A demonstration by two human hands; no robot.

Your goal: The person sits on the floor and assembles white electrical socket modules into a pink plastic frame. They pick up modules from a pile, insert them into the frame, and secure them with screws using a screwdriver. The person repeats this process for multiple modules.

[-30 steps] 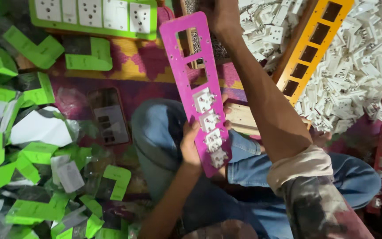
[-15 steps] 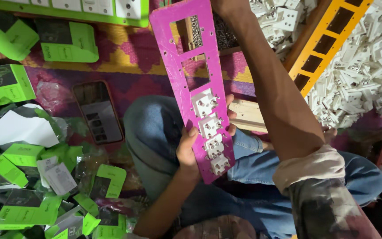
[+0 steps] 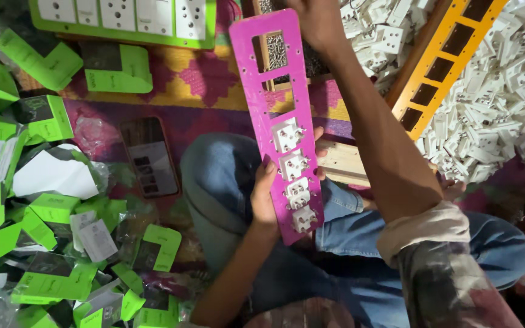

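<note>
On a patterned pink, purple and yellow floor mat [image 3: 202,82], seen from above, a person sits cross-legged in blue jeans [image 3: 226,182].

Along the mat's right edge spreads a large heap of small white plastic socket parts [image 3: 499,103]. Along its left edge lies a wide scatter of bright green cardboard boxes [image 3: 44,200], some flattened, mixed with clear plastic wrappers.

At the mat's far edge rests a green-framed board of white sockets [image 3: 123,18]. Beside the heap, a long orange plate [image 3: 445,58] with rectangular cut-outs slants up towards the far right corner.

Over the person's lap a long pink plate [image 3: 277,124] stands almost lengthwise, near end above the knee, far end above a wooden tray of small metal parts [image 3: 274,54]. Its upper cut-outs are open; four white socket modules [image 3: 296,179] sit in the lower ones.

The left hand [image 3: 268,188] is closed around the plate's near part, thumb on the left rim and fingertips showing at the right rim beside the upper modules. The right hand [image 3: 317,21] reaches forward to the far end of the plate; it is partly cut off by the top of the view, so I cannot tell whether it grips the plate or something in the tray.

A dark phone [image 3: 150,157] lies flat on the mat, just left of the raised knee.
</note>
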